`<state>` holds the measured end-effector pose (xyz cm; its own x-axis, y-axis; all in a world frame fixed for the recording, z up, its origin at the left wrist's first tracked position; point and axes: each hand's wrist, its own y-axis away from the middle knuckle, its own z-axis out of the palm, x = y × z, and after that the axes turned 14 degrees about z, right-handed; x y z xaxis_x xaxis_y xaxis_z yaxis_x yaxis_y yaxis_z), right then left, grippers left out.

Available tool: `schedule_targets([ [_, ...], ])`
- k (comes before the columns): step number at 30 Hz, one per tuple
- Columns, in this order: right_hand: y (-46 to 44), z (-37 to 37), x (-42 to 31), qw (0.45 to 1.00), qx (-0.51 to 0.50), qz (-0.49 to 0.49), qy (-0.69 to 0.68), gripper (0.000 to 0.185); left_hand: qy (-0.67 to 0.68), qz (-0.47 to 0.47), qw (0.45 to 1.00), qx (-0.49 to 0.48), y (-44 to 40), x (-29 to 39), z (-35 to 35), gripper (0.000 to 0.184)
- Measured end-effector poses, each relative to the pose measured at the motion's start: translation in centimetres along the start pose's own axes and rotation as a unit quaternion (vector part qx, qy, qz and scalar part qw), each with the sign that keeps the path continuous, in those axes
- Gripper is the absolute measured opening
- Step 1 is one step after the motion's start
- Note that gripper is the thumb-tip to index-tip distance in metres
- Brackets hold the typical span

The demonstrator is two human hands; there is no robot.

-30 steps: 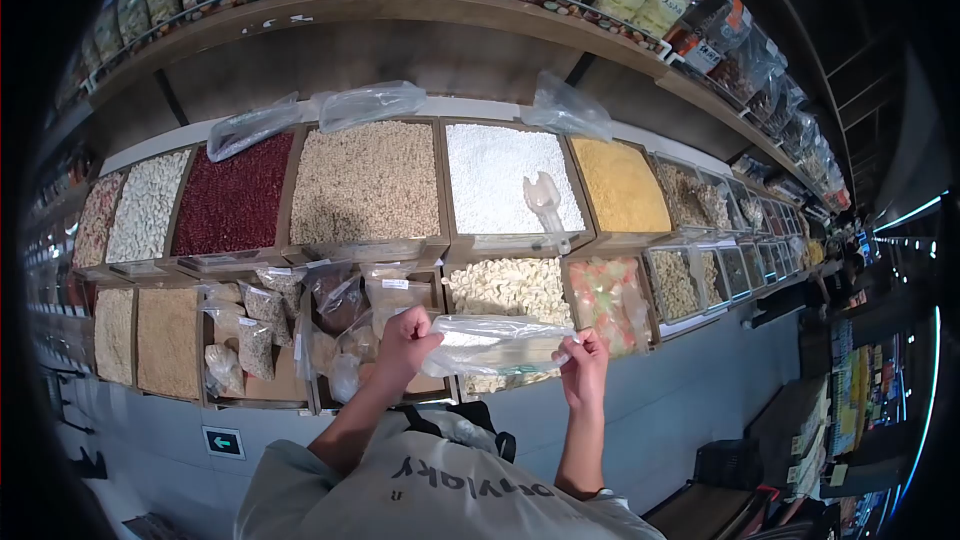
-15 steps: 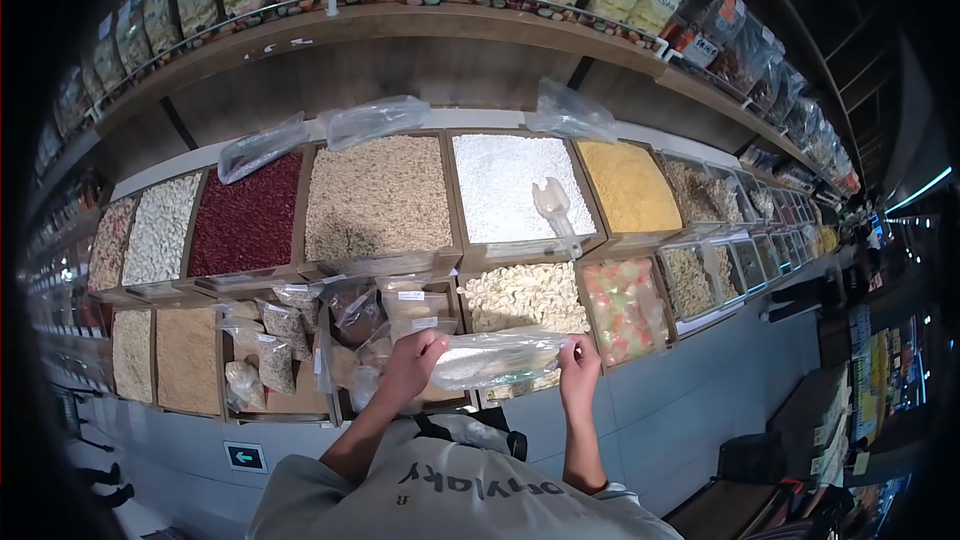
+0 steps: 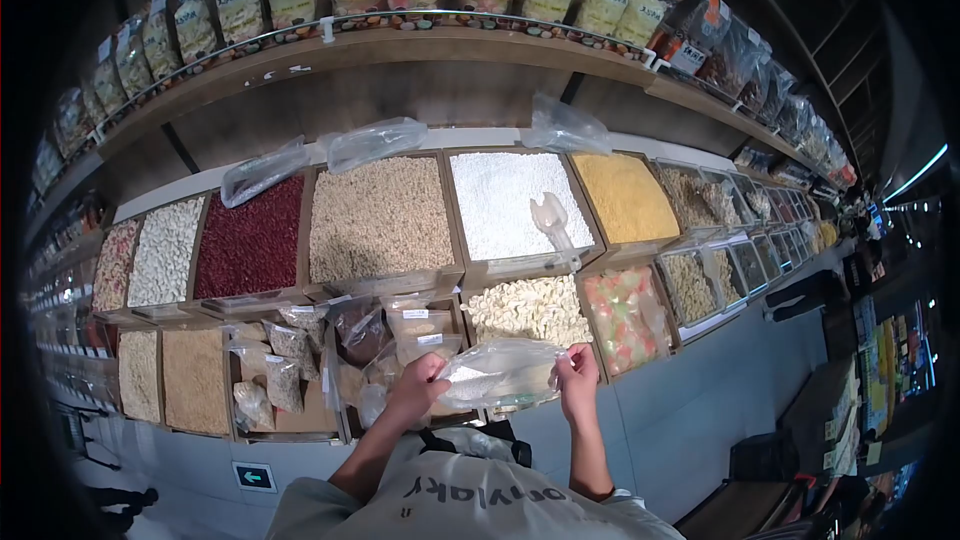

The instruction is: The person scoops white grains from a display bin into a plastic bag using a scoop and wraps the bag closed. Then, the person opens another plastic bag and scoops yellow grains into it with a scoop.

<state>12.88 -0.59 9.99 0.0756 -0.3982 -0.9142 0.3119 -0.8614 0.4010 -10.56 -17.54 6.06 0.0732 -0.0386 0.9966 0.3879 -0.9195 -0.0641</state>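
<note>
Between my hands a clear plastic bag (image 3: 505, 372) is stretched out sideways, with some white grains visible inside it at the left. My left hand (image 3: 422, 385) pinches the bag's left end, and my right hand (image 3: 576, 380) pinches its right end. Directly beyond the bag lies a bin of pale, cream-coloured pieces (image 3: 530, 312). Behind that is a bin of white grains (image 3: 500, 200), where a clear scoop (image 3: 550, 218) rests on the right side.
Bins of dark red beans (image 3: 250, 240), beige grains (image 3: 375, 215) and yellow grains (image 3: 622, 195) line the counter. Loose plastic bags (image 3: 375, 145) lie along its back edge. A shelf (image 3: 400, 50) of packaged goods runs above. Small filled bags (image 3: 285, 385) fill the lower left bins.
The view has tilted slightly upward, so the bins sit lower in the picture. Held at both ends, the bag has spread a little taller between my hands.
</note>
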Motion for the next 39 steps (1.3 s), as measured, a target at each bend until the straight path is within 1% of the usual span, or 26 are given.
schedule_targets([
  [1,0.1,0.0,-0.3,0.999,-0.03,0.022,-0.02,0.013,0.064,-0.013,0.998,0.009,0.0,0.0,0.1,0.015],
  [2,0.2,0.1,-0.6,0.999,-0.031,0.02,-0.02,0.013,0.064,-0.011,0.998,0.009,-0.1,0.1,0.1,0.015],
  [4,0.4,0.5,-1.4,0.989,-0.071,0.023,-0.128,0.016,0.032,-0.003,0.999,-0.044,-0.3,0.2,0.0,0.013],
  [5,0.7,0.5,-2.0,0.989,-0.071,0.021,-0.128,0.016,0.031,-0.001,0.999,-0.044,-0.3,-0.1,-0.1,0.013],
  [7,1.6,1.0,-3.7,0.98,-0.083,0.025,-0.179,0.021,0.033,-0.015,0.997,-0.063,-0.3,-0.6,-0.2,0.011],
  [8,1.4,0.7,-3.6,0.98,-0.082,0.024,-0.179,0.021,0.034,-0.014,0.997,-0.063,-0.3,-0.9,-0.1,0.011],
  [10,1.0,0.1,-3.2,0.974,-0.124,-0.007,-0.188,0.025,0.095,0.001,0.994,-0.047,-0.4,-0.7,0.0,0.012],
  [11,1.0,-0.1,-3.0,0.974,-0.123,-0.007,-0.188,0.025,0.095,0.001,0.994,-0.048,-0.4,-0.5,0.1,0.012],
  [14,1.4,0.2,-3.3,0.975,-0.122,-0.033,-0.182,0.029,0.144,-0.013,0.989,-0.008,-0.6,1.2,-0.1,0.016],
  [16,1.6,0.1,-3.4,0.986,-0.1,-0.052,-0.122,0.035,0.201,-0.021,0.978,0.047,-0.6,1.9,-0.3,0.02],
  [17,1.7,0.2,-3.7,0.986,-0.101,-0.051,-0.122,0.035,0.2,-0.021,0.979,0.047,-0.7,1.8,-0.4,0.02],
  [19,2.0,0.3,-4.4,0.995,-0.054,-0.081,0.028,0.039,0.143,-0.018,0.987,0.064,-0.7,1.4,-0.5,0.024],
  [20,2.1,0.2,-4.5,0.995,-0.055,-0.082,0.026,0.039,0.142,-0.017,0.988,0.064,-0.7,0.8,-0.5,0.024],
  [22,2.3,-0.2,-4.7,0.987,-0.133,-0.06,0.061,0.039,-0.016,0.061,0.991,0.119,-0.8,-0.1,-0.3,0.027],
  [23,2.5,-0.3,-4.8,0.987,-0.132,-0.061,0.061,0.039,-0.016,0.062,0.991,0.118,-0.7,-0.5,-0.2,0.027],
  [25,2.9,-0.2,-5.1,0.983,-0.116,-0.066,0.126,0.032,-0.041,0.126,0.976,0.171,-0.9,0.0,-0.2,0.03],
  [26,2.8,-0.3,-5.0,0.983,-0.116,-0.066,0.125,0.032,-0.041,0.127,0.976,0.17,-1.1,-0.2,0.0,0.03],
  [28,2.5,-0.3,-4.8,0.96,-0.026,-0.123,0.249,0.023,0.026,0.15,0.967,0.206,-1.3,-0.4,0.4,0.036],
  [29,2.5,-0.2,-4.9,0.96,-0.026,-0.123,0.249,0.023,0.026,0.15,0.967,0.206,-1.2,-0.3,0.5,0.036],
  [31,2.7,0.2,-5.7,0.922,0.054,-0.162,0.348,0.017,-0.073,0.101,0.971,0.203,-0.9,0.9,0.8,0.035],
  [33,2.6,0.1,-5.5,0.924,0.056,-0.148,0.348,0.015,-0.044,0.083,0.972,0.215,-0.8,1.0,1.6,0.031],
  [35,2.4,0.0,-5.1,0.926,0.059,-0.134,0.347,0.014,-0.015,0.064,0.972,0.226,-0.6,1.0,2.5,0.033],
  [36,2.4,0.1,-4.8,0.932,0.067,-0.131,0.331,0.011,-0.032,0.054,0.974,0.217,-0.5,1.1,2.9,0.031],
  [37,2.3,0.2,-4.6,0.938,0.074,-0.129,0.314,0.009,-0.049,0.043,0.976,0.208,-0.3,1.1,3.1,0.034],
  [38,2.1,0.1,-4.4,0.938,0.074,-0.129,0.314,0.009,-0.049,0.043,0.976,0.208,-0.2,0.5,3.1,0.034],
  [39,1.9,-0.1,-4.1,0.931,0.082,-0.137,0.327,0.007,-0.032,0.065,0.98,0.183,-0.3,-0.1,2.9,0.034],
])
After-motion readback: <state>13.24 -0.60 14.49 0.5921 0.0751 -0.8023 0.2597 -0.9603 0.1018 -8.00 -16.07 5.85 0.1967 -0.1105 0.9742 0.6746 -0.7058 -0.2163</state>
